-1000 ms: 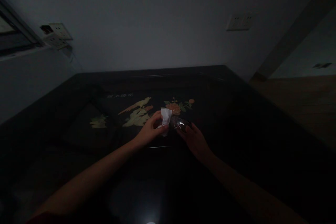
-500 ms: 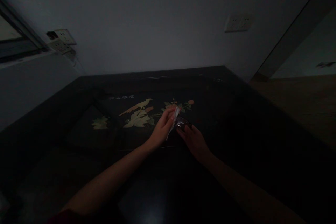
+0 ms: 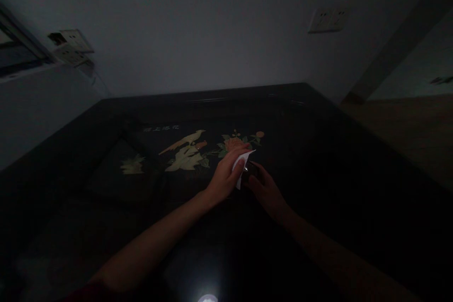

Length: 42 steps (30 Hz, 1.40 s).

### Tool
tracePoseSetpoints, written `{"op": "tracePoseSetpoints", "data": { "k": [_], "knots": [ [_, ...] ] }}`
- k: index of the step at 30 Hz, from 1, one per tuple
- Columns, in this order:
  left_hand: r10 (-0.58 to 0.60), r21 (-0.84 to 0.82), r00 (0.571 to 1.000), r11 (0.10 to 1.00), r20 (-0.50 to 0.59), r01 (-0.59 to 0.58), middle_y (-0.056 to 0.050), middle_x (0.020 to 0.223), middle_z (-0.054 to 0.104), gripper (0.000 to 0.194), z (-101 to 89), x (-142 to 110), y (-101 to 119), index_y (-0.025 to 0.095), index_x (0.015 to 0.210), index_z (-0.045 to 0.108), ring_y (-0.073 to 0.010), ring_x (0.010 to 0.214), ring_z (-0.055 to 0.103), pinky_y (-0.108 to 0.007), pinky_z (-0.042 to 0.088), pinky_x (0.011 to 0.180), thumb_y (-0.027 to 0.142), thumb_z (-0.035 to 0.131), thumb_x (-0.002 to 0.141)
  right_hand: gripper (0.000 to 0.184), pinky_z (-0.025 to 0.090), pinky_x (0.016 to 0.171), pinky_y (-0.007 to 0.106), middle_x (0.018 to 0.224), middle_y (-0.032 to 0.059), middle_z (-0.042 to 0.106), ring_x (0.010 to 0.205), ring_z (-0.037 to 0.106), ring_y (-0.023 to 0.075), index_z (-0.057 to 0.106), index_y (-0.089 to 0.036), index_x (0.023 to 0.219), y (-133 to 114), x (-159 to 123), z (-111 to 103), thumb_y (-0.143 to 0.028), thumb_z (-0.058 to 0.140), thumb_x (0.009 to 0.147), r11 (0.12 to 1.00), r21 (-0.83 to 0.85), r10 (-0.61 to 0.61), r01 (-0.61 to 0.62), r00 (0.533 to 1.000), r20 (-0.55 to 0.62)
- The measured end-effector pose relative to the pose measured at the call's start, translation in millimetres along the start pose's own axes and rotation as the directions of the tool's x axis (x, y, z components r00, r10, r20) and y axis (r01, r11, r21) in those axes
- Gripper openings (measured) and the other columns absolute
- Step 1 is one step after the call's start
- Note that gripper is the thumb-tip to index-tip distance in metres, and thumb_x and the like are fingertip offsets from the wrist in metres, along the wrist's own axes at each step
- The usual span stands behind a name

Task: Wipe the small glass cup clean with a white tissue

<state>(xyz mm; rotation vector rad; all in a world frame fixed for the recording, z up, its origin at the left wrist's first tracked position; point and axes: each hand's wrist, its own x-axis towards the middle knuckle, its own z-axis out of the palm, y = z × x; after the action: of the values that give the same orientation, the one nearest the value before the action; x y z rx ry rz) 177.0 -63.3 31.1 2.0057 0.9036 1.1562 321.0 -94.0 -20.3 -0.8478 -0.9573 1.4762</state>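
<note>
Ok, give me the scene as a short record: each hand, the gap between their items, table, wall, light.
Left hand: holds a white tissue
Right hand: holds a dark, shiny object; its exact kind is too dim to tell
Gap: tissue right beside the object; contact unclear
Table: dark top with a bird picture and a flower picture
Wall: sockets at right, more at left
Light: dim

Wall sockets [image 3: 327, 20]; dark tabletop [image 3: 134, 240]
</note>
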Motion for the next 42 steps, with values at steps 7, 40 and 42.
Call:
{"op": "tracePoseSetpoints", "data": {
  "k": [7, 40, 42],
  "knots": [
    [-0.036, -0.022, 0.999, 0.999, -0.015, 0.036, -0.008, 0.131, 0.056, 0.04, -2.3, -1.7, 7.9, 0.02, 0.116, 0.061, -0.0218, 0.124, 0.049, -0.038, 0.033, 0.107, 0.035, 0.028, 0.097, 0.05, 0.049, 0.092, 0.042, 0.103, 0.0039, 0.071, 0.099, 0.064, 0.025, 0.064, -0.024, 0.104, -13.2, -2.7, 4.8, -0.045, 0.08, 0.062, 0.995, -0.1, 0.019, -0.016, 1.0, 0.025],
    [-0.218, -0.255, 0.958, 0.952, -0.184, 0.168, -0.007, 0.131, 0.057, 0.04, 12.7, -14.1, 7.5, 0.022, 0.122, 0.056, -0.0239, 0.122, 0.05, -0.04, 0.035, 0.105, 0.042, 0.035, 0.095, 0.052, 0.05, 0.088, 0.041, 0.102, 0.0054, 0.072, 0.099, 0.065, 0.0272, 0.064, -0.023, 0.105, -17.7, -4.1, 6.6, -0.045, 0.08, 0.061, 0.986, -0.167, -0.001, 0.003, 1.0, 0.012],
    [-0.324, -0.411, 0.925, 0.884, -0.196, 0.223, -0.006, 0.134, 0.055, 0.042, 16.1, -13.1, 4.9, 0.023, 0.127, 0.051, -0.0243, 0.124, 0.049, -0.039, 0.036, 0.104, 0.044, 0.039, 0.093, 0.054, 0.049, 0.089, 0.041, 0.106, 0.0058, 0.071, 0.101, 0.064, 0.027, 0.062, -0.024, 0.107, -17.9, -4.1, 6.1, -0.045, 0.08, 0.061, 0.989, -0.147, -0.002, 0.005, 1.0, 0.024]
  ]
}}
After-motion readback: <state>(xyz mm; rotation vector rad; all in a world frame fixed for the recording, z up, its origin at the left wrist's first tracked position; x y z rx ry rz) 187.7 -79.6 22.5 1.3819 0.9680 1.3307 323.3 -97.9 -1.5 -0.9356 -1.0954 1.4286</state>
